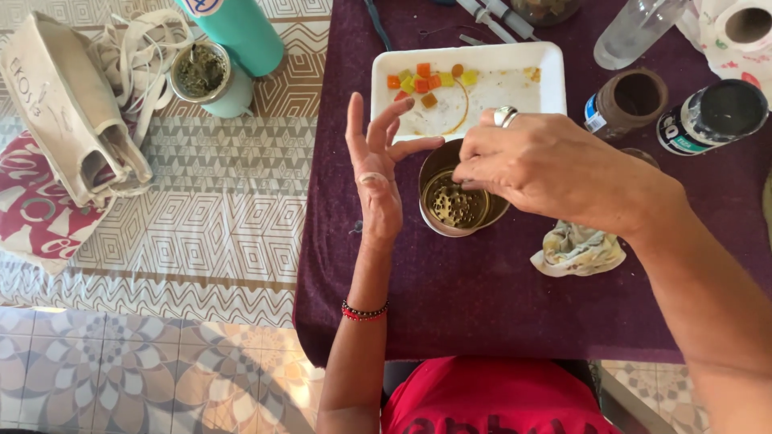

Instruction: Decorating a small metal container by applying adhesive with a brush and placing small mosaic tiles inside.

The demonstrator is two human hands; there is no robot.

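Evidently rigid and smooth, the metal cup [458,201] is best gripped by its rim; it is steadied by the open left hand [376,173] and pinched by the right hand [531,165]

A small brown round jar with a blue and white label [596,115] is seen standing open near the right edge of the white rectangular tray [540,76]. Just to its right, a dark round can with a white and teal label [680,137] is laid tilted on the purple-covered desk [482,305]. At the top left, a teal cylindrical bottle bearing a round white, blue and red sticker [201,6] is placed upright. A beige cloth bag with dark printed lettering [60,104] is spread on the patterned cloth at far left.
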